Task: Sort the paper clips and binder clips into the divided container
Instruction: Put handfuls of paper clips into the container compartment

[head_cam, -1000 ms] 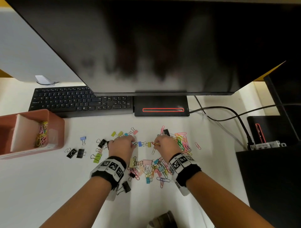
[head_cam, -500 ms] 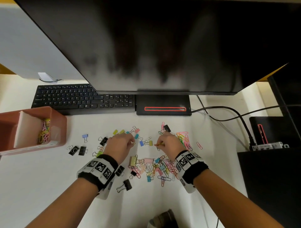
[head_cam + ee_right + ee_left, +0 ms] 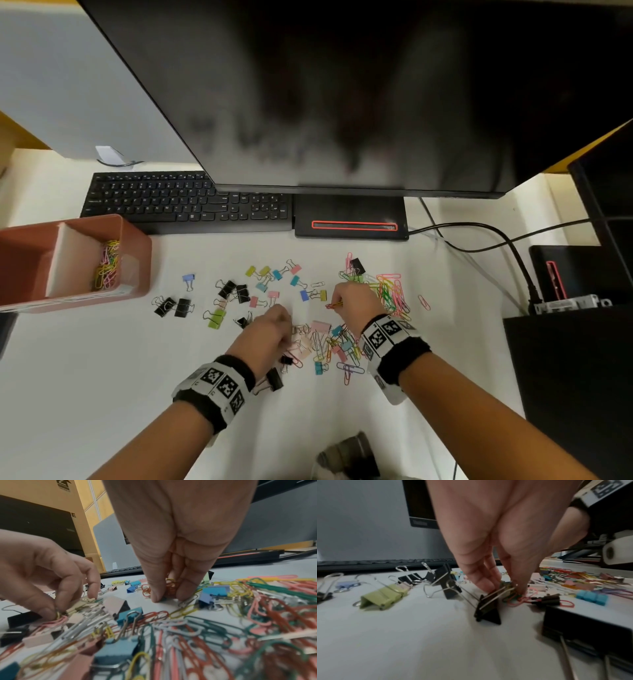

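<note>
A reddish divided container [image 3: 135, 246] stands at the left; its right compartment holds several paper clips [image 3: 108, 265]. Coloured and black binder clips [image 3: 173, 306] and paper clips [image 3: 390, 291] lie scattered on the white desk. My left hand [image 3: 289, 329] reaches down into the near mixed heap [image 3: 329, 346]. In the left wrist view its fingertips [image 3: 520, 590] pinch a few green and red paper clips [image 3: 513, 599] beside a black binder clip [image 3: 488, 611]. My right hand [image 3: 337, 301] pinches a small bunch of red and yellow paper clips [image 3: 171, 586], its fingertips down on the desk.
A black keyboard [image 3: 185, 202] and the monitor base [image 3: 349, 216] lie behind the clips, under a large monitor [image 3: 342, 85]. Cables [image 3: 496, 236] run to black equipment [image 3: 565, 377] on the right. A dark round object [image 3: 349, 455] sits at the near edge.
My left hand has drawn back toward me and rightward, from the far scattered clips into the near heap. The right hand has stayed in place, still holding its paper clips.
</note>
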`<action>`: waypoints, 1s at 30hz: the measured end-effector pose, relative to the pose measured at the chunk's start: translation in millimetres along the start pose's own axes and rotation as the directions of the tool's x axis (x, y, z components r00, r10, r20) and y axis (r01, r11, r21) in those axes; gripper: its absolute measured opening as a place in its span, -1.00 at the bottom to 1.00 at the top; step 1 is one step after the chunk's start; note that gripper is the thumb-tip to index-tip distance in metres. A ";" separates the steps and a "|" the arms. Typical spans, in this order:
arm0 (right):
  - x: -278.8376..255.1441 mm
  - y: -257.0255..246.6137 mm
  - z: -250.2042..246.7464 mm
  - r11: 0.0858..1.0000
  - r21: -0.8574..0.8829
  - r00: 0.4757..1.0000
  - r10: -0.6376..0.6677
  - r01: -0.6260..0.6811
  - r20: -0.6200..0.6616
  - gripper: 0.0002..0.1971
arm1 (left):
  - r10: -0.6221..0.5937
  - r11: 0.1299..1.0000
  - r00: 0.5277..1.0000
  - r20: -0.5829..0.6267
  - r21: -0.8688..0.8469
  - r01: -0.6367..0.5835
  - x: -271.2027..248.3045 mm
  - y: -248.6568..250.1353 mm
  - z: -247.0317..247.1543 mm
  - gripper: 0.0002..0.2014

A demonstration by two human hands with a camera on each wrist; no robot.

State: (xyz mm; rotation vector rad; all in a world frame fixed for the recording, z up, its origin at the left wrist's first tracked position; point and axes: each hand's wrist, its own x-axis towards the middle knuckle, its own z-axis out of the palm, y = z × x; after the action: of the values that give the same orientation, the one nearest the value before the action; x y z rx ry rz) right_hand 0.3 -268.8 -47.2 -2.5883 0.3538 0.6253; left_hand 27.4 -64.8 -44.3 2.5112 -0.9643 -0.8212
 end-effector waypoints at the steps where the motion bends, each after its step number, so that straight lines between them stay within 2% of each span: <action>1: 0.1 0.2 -0.7 1.000 0.015 1.000 0.005 -0.005 -0.003 -0.84 | -0.001 1.000 1.000 -0.008 -0.013 0.001 1.0 -2.1 -1.8 -0.86; 5: -1.5 -0.6 -4.7 0.998 0.060 1.000 0.010 -0.010 0.001 -0.85 | -0.031 0.999 0.997 -0.070 -0.021 0.030 1.0 -9.4 -13.9 -0.92; 10: -2.9 -1.3 -7.0 1.000 0.000 0.998 -0.020 0.020 0.060 -0.77 | -0.062 0.998 0.980 -0.190 -0.013 0.060 -4.1 -25.4 -29.9 -0.85; 12: -4.7 -0.2 -8.9 1.000 -0.009 0.996 -0.022 0.023 0.085 -0.76 | -0.087 0.996 0.965 -0.249 -0.020 0.085 -6.8 -29.2 -36.5 -0.89; 15: -5.8 2.4 -16.8 0.998 0.057 0.998 -0.043 0.041 0.045 -0.76 | -0.118 0.993 0.944 -0.309 -0.028 0.115 -9.3 -30.2 -42.7 -0.93; 17: -3.6 1.4 -23.8 0.988 0.134 0.997 -0.070 0.073 -0.025 -0.78 | -0.121 0.993 0.954 -0.272 -0.026 0.119 -8.0 -22.9 -42.8 -0.91; 19: 3.1 -2.4 -28.6 0.981 0.159 0.992 -0.096 0.107 -0.080 -0.77 | -0.149 0.989 0.974 -0.168 -0.001 0.151 -6.8 -11.9 -37.8 -0.84; 21: 13.0 -7.4 -31.5 0.986 0.116 0.992 -0.116 0.122 -0.058 -0.73 | -0.165 0.986 0.983 -0.084 -0.005 0.166 -6.5 -2.6 -31.2 -0.86; 24: 27.5 -15.5 -32.5 0.991 0.027 0.990 -0.134 0.134 0.032 -0.69 | -0.131 0.991 0.989 -0.069 0.015 0.132 -4.7 1.6 -21.2 -0.74; 27: 35.6 -23.0 -30.0 0.988 -0.039 0.984 -0.146 0.151 0.099 -0.72 | -0.149 0.989 0.985 -0.090 0.000 0.150 0.7 0.2 -17.6 -0.81; 30: 39.1 -26.0 -27.9 0.989 -0.045 0.985 -0.136 0.141 0.103 -0.78 | -0.163 0.987 0.978 -0.128 -0.016 0.162 6.3 -3.0 -11.9 -0.90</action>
State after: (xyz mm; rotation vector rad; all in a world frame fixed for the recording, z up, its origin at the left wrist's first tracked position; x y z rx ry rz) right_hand 53.3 -265.2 -34.4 -2.5924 0.1255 0.7187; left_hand 40.1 -65.8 -39.0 2.6281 -0.7217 -0.6957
